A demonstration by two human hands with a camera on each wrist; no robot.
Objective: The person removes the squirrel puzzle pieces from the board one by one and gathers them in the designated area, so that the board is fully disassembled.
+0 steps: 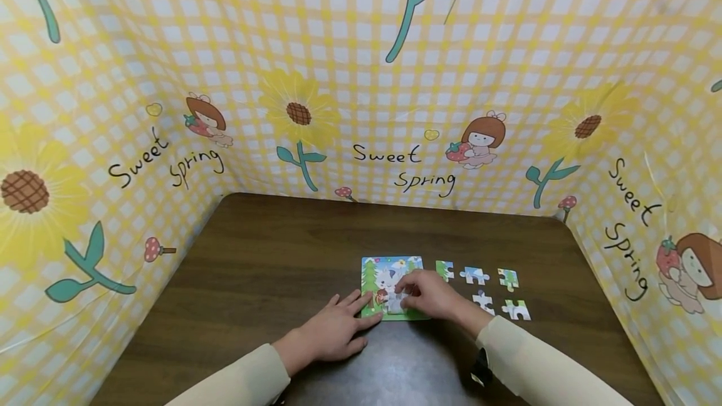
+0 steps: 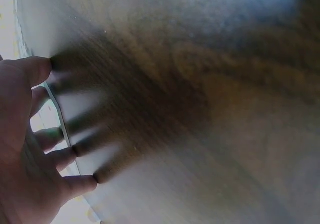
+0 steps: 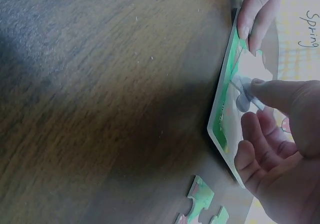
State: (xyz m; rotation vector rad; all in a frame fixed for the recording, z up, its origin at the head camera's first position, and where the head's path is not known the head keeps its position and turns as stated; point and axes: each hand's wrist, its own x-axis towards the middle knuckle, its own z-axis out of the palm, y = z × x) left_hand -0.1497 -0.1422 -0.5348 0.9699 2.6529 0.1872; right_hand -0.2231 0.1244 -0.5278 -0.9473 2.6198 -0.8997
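Note:
A jigsaw puzzle board (image 1: 369, 274) with a cartoon animal and green trees lies on the table. My left hand (image 1: 333, 334) rests at its lower left, fingers spread and fairly straight; in the left wrist view the fingertips lie along the board's edge. With thumb and fingers, my right hand (image 1: 431, 293) pinches a greyish puzzle piece (image 3: 243, 101) over the lower middle of the board. That piece looks tilted in the right wrist view, and whether it touches the board along its whole edge I cannot tell. My right fingers hide part of the picture.
Several loose puzzle pieces (image 1: 474, 275) lie in two rough rows right of the board, near my right forearm. The dark wooden table (image 1: 271, 237) is enclosed at the back and sides by a yellow checked cloth (image 1: 350, 86) with printed flowers.

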